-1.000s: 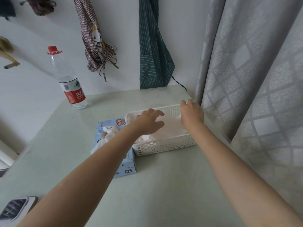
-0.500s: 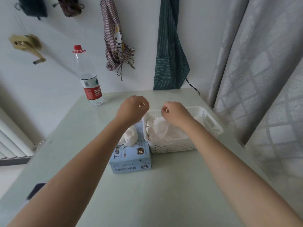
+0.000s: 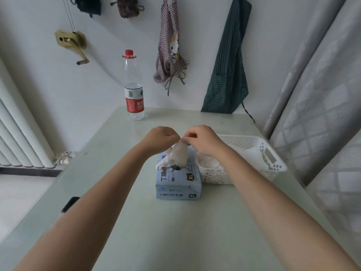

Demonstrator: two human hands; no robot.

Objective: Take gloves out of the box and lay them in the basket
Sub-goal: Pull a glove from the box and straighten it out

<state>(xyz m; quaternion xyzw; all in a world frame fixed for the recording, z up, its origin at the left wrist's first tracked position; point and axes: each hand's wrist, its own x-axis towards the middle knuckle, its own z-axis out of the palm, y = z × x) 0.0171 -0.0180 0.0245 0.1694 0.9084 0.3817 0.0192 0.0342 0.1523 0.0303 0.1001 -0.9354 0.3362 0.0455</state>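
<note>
Both hands now over box (image 3: 178,179) | fingers (image 3: 187,138) pinch glove (image 3: 180,156)

white glove (image 3: 180,156) half outta box (image 3: 178,180)

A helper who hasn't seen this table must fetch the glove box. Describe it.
On the pale green table, look at the middle, left of the white perforated basket and touching it. The glove box is the only light blue carton, marked XL, with white gloves sticking from its top.
</note>
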